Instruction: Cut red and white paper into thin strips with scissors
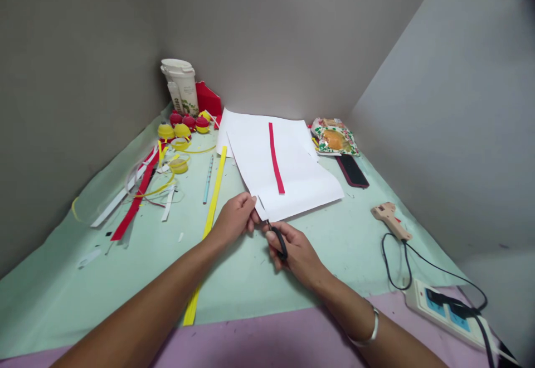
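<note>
My left hand (237, 215) pinches the near left corner of a white paper sheet (301, 178). In my right hand (292, 248) is a pair of scissors (281, 242) with black handles, its blades at the sheet's near edge. A short slit runs into the paper there, beside my left fingertips. On the sheet lies a red strip (274, 159), and another white sheet (238, 125) shows beneath at the back. A long yellow strip (215, 201) passes under my left forearm.
Left are a patterned pencil (208, 179), red strips (136, 201), yellow and red round ornaments (182, 130) and a white cup (180, 86). Right are a snack packet (335, 136), a phone (353, 172), a glue gun (392, 220) and a corded power strip (445, 309).
</note>
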